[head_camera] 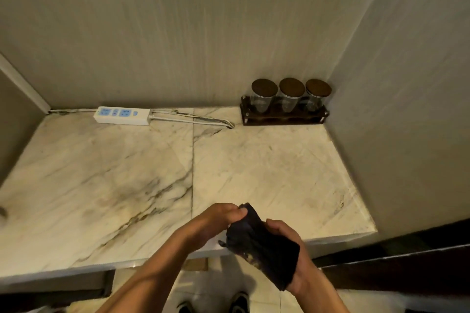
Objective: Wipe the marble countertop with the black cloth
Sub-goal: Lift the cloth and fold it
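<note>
Both hands (218, 221) grip the black cloth (262, 244) (apparently bunched) above the marble countertop (127, 173).

Black cloth (262, 244): dark, bunched and folded into a thick wad, small pale specks along its lower edge. Held in the air above the front edge of the worktop, tilted, upper corner toward the back, lower end hanging past the edge. Marble worktop (106, 180): cream-white slabs with grey-brown veins, 1 straight seam running front to back near the middle, set into a walled corner. Cloth not touching it.
</note>
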